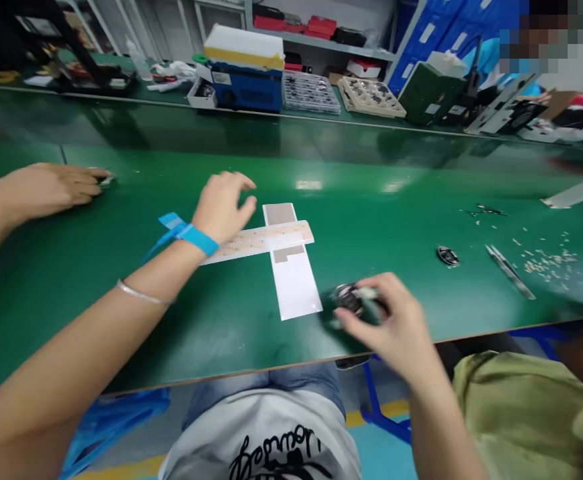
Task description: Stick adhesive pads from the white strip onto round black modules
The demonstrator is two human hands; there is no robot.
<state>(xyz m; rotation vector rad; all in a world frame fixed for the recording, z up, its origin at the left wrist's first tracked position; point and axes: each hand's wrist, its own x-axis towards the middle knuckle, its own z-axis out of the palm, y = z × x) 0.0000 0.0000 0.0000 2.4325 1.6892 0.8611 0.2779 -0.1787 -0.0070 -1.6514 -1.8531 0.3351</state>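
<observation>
My left hand (225, 205), with a blue strap at the wrist, hovers over the left part of a long pale strip (284, 233) dotted with small marks. Its fingers are apart and nothing shows between them. Under that strip, crossing it, lies a white sheet (299, 287) with grey patches (280, 213). To the right of the sheet, my right hand (391, 317) grips a small dark round part (349, 300) between thumb and fingers, near the table's front edge. Motion blurs the part, and the fingers hide some of it.
A co-worker's hand (66, 185) touches a small object at the left. Rightward on the green table (211, 333) lie a dark oval part (447, 256), tweezers (510, 271) and scattered small pieces (546, 263). Part trays (311, 92) and a blue box (246, 87) stand on the rear shelf.
</observation>
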